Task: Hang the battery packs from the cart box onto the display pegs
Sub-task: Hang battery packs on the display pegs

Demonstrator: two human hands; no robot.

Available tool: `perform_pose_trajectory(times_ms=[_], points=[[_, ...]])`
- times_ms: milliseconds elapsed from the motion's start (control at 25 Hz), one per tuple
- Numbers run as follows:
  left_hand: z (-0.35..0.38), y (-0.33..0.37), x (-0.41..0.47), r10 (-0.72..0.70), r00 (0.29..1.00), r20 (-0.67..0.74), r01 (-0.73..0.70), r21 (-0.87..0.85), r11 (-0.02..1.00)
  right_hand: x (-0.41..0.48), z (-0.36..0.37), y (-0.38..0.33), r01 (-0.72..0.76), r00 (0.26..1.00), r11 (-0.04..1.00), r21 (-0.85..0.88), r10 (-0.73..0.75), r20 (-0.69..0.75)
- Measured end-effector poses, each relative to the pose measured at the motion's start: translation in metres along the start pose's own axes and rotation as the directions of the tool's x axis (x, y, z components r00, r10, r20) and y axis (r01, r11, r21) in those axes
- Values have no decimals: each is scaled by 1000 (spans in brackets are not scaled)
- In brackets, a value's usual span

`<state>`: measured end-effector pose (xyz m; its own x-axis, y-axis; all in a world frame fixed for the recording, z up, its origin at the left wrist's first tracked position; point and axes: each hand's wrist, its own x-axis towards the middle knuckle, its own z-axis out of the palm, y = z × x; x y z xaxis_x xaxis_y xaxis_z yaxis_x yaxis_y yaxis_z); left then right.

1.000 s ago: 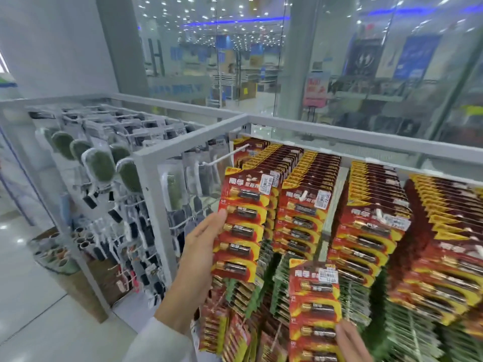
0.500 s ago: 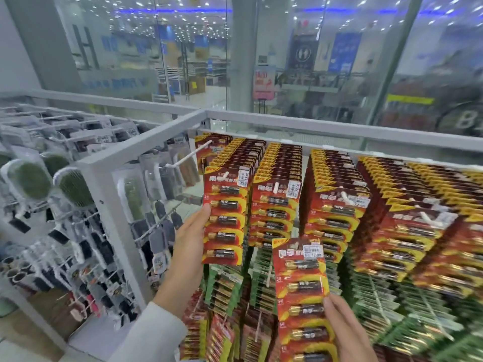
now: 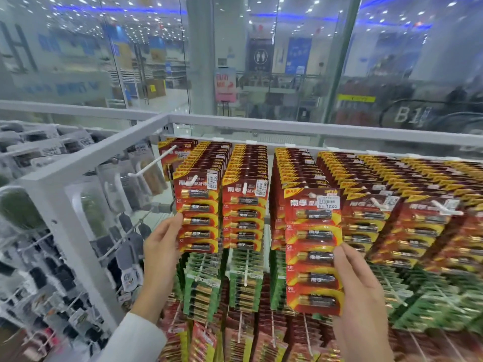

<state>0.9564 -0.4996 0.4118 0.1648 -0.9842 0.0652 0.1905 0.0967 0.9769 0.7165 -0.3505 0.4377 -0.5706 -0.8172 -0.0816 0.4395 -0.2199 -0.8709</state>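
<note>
A: Our right hand [image 3: 363,304] pinches the loose battery pack [image 3: 312,252] at its lower right edge, thumb on the face and fingers behind.

B: It has climbed, too. A second ago that strip sat low, down among the green packs [image 3: 201,283]. Now its header is level with the top row, just in front of the third column of red packs [image 3: 292,176].

A: Is it on the peg yet?

B: We cannot tell (blur hides the hang hole beside the price sticker [image 3: 328,202]). We judge that threading comes next, so we would need the header lined up with the peg tip.

A: And our left hand [image 3: 162,246]?

B: It stays at the left edge of the front pack [image 3: 197,212] on the first full peg, with the thumb lying along the card. The fingers are hidden, so we cannot say whether it grips or only steadies.

A: Further left an empty white peg [image 3: 150,167] juts out. We cannot see the cart box.
</note>
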Motion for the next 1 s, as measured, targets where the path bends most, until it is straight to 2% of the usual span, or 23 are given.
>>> perform_pose_trajectory(times_ms=[240, 560, 800, 1000], points=[[-14, -17, -1, 65, 998, -25, -63, 66, 996, 9, 12, 12, 39, 998, 998, -56, -41, -39], [-33, -28, -21, 41, 999, -12, -39, 92, 995, 32, 22, 35, 184, 972, 952, -242, -213, -96], [-41, -47, -60, -121, 993, 7, 120, 65, 991, 33, -4, 64, 135, 965, 933, -333, -200, -171], [-26, -84, -98, -292, 940, 175, 273, 127, 954, -3, -60, 83, 0, 952, 930, -368, -114, -286]])
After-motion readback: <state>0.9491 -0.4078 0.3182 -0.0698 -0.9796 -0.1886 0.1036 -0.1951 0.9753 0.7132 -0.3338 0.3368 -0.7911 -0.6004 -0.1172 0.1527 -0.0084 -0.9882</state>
